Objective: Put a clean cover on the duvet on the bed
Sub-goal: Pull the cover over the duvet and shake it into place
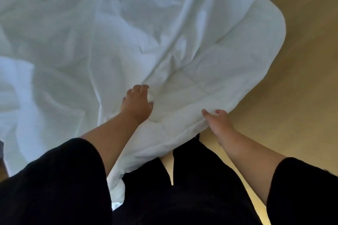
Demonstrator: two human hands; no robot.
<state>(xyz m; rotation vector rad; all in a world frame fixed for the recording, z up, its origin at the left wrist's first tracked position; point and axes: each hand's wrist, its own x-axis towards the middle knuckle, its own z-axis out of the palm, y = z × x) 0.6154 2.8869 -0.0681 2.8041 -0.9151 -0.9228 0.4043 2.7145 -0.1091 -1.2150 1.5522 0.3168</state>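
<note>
Two hands (138, 103) (217, 121) gripping duvet (192, 86) edge

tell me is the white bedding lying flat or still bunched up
Bunched up: the white bedding is creased, with folds running toward the left hand; the right hand grips its edge.

A: What does each hand do?
B: The left hand (138, 101) clutches a fold of the white duvet cover (109, 42); the right hand (218, 119) pinches its near edge, fingers (205, 113) curled into the cloth.
A: And the surroundings?
B: Tan floor (301, 60) at right; dark sleeves (60, 179) below.
</note>
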